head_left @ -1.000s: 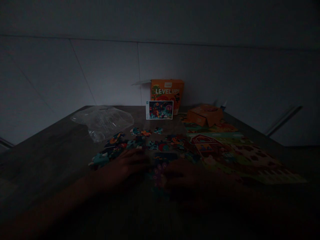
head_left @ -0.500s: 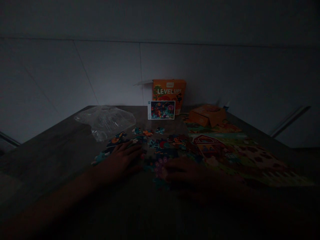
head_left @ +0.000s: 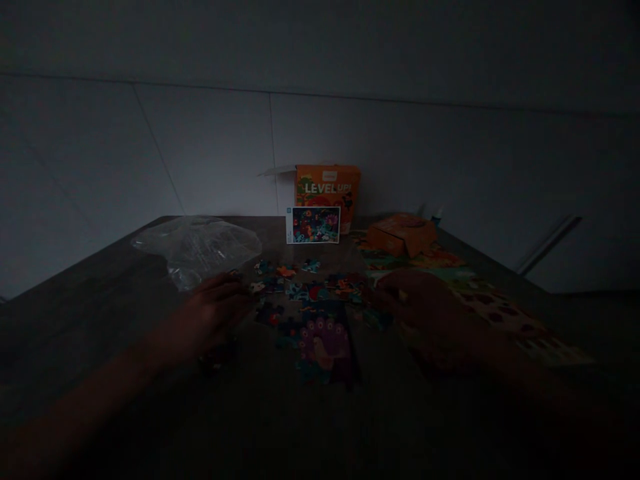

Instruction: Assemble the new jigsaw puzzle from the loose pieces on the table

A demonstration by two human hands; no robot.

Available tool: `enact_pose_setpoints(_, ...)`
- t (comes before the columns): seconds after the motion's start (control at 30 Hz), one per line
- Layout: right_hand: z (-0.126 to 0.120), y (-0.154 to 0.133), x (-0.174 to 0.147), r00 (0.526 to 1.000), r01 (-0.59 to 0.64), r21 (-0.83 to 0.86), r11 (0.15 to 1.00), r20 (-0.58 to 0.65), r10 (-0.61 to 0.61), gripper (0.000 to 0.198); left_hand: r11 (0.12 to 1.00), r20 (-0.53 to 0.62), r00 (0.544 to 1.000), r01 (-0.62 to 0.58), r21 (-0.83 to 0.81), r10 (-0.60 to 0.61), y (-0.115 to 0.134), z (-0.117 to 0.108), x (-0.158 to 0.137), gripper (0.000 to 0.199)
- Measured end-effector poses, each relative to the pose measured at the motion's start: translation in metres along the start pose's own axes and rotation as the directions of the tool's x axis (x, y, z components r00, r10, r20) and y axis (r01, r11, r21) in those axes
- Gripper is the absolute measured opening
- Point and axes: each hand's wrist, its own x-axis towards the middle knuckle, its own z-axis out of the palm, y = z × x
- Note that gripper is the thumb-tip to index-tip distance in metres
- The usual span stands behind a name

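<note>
The scene is very dark. A partly joined jigsaw section with a purple peacock (head_left: 324, 343) lies on the table between my hands. My left hand (head_left: 217, 310) is over the left side of the pieces, beside the plastic bag; its fingers are dark and smeared. Several loose puzzle pieces (head_left: 270, 313) lie just right of it. My right hand (head_left: 417, 300) is at the right end of the pieces, over the edge of the farm puzzle, fingers bent together. A small pale spot shows by its fingertips, too dim to name. More joined pieces (head_left: 345, 287) lie left of it.
A picture card (head_left: 314, 225) leans against an orange "LEVEL UP!" box (head_left: 327, 183) by the wall. A clear plastic bag (head_left: 205, 243) lies at back left. On the right, a smaller orange box (head_left: 403, 233) rests on a large farm puzzle (head_left: 500, 313).
My left hand has moved left, off the middle pieces. My right hand has left the peacock section and moved right and farther back. The view has shifted slightly.
</note>
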Motion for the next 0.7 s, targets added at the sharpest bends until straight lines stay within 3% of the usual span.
enact_pose_setpoints(0.1,-0.006,0.008,0.000,0.972,-0.119,-0.068,0.991,0.194,0.130,0.031,0.997,-0.025,0.997,-0.074,-0.006,0.074,0.002,-0.002,-0.001,0.031)
enact_pose_setpoints(0.23,0.005,0.001,-0.005,0.944,-0.058,-0.105,0.993,0.317,0.088,0.041,0.988,0.108,0.983,-0.144,-0.061,0.150,0.019,0.007,0.001,0.040)
enact_pose_setpoints(0.3,0.014,-0.002,-0.005,0.946,-0.026,-0.082,0.996,0.322,0.051,0.052,0.980,0.149,0.973,-0.158,-0.125,0.176,0.027,0.012,0.004,0.043)
enact_pose_setpoints(0.4,0.027,-0.004,-0.004,0.945,-0.036,-0.074,0.997,0.322,0.058,0.050,0.971,0.144,0.972,-0.157,-0.182,0.185,0.032,0.016,0.007,0.038)
enact_pose_setpoints(0.7,0.036,-0.011,0.001,0.958,-0.038,0.094,0.995,0.287,0.010,0.052,0.971,0.165,0.964,-0.183,-0.154,0.208,0.030,0.014,0.007,0.035)
